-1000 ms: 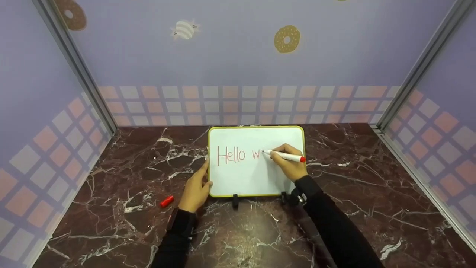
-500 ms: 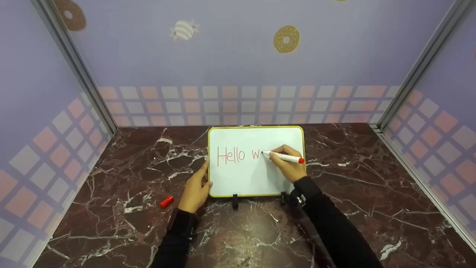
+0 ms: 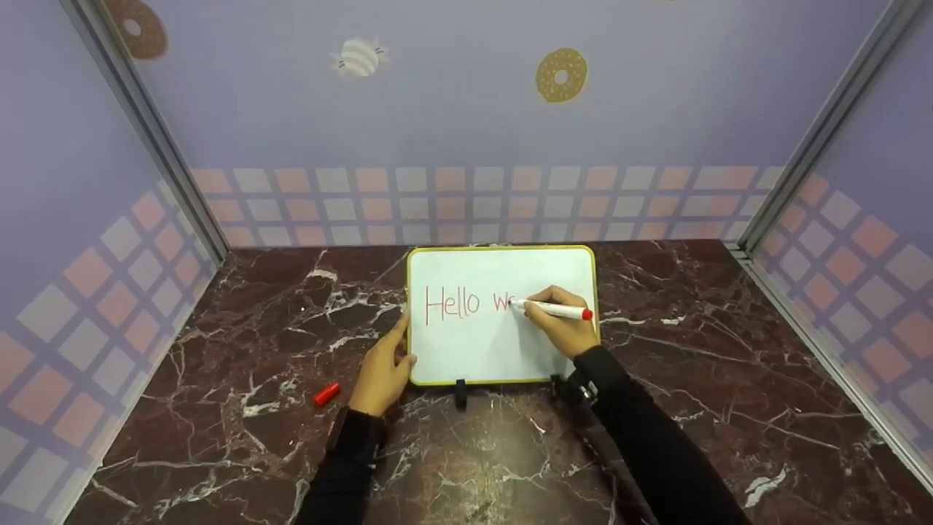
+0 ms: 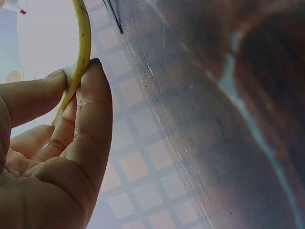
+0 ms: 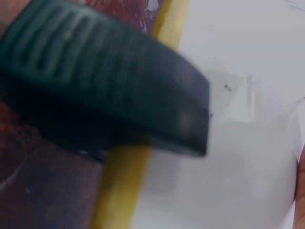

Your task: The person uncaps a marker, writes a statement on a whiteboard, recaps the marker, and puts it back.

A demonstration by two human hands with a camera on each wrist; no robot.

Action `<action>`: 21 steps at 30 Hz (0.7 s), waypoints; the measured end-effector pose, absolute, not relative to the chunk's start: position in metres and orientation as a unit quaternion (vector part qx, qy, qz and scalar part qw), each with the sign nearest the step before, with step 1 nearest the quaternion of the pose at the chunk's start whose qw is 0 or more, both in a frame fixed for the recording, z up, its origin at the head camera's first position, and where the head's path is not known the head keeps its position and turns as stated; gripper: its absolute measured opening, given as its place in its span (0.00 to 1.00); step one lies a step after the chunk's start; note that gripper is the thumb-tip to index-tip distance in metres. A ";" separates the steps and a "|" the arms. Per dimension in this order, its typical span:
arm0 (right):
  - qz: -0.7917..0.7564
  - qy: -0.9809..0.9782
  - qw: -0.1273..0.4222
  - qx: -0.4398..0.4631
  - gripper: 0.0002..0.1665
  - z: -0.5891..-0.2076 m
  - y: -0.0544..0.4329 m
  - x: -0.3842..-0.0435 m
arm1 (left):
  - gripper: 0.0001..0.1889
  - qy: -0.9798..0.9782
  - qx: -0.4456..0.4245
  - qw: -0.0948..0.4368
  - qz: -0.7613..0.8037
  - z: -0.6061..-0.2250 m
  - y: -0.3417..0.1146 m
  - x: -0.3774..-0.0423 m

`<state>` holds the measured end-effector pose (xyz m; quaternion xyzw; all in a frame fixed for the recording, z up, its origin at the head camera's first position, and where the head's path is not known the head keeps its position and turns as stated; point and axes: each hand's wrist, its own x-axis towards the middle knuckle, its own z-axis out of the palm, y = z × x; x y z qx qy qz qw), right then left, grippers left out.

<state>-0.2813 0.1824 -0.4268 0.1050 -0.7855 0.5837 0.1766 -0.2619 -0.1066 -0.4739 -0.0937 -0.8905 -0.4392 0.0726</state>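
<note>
A small whiteboard with a yellow frame leans upright near the back wall, bearing "Hello" and the start of a second word in red. My left hand grips its left edge; the left wrist view shows thumb and fingers pinching the yellow frame. Between the fingers of my right hand is a white marker with a red end, its tip at the letter after the "w". Up close in the right wrist view, a black foot clasps the lower frame, and a sliver of the right hand shows.
A red marker cap lies on the dark marbled table, left of the left hand. Black feet hold the board's bottom edge. Behind it rises a purple wall with pink and white squares.
The marker tip has shifted slightly left and down, and a small curved red stroke now shows after the "w". The left hand keeps its place on the board's edge.
</note>
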 end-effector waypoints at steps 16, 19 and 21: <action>0.584 -0.785 0.175 0.111 0.03 -0.431 0.186 -0.280 | 0.39 -0.890 -0.092 0.072 -0.441 -0.474 -0.108 -0.262; 0.579 -0.787 0.179 0.114 0.03 -0.431 0.187 -0.279 | 0.39 -0.889 -0.093 0.072 -0.442 -0.474 -0.107 -0.262; 0.578 -0.787 0.181 0.118 0.03 -0.431 0.188 -0.278 | 0.39 -0.889 -0.093 0.073 -0.442 -0.474 -0.108 -0.262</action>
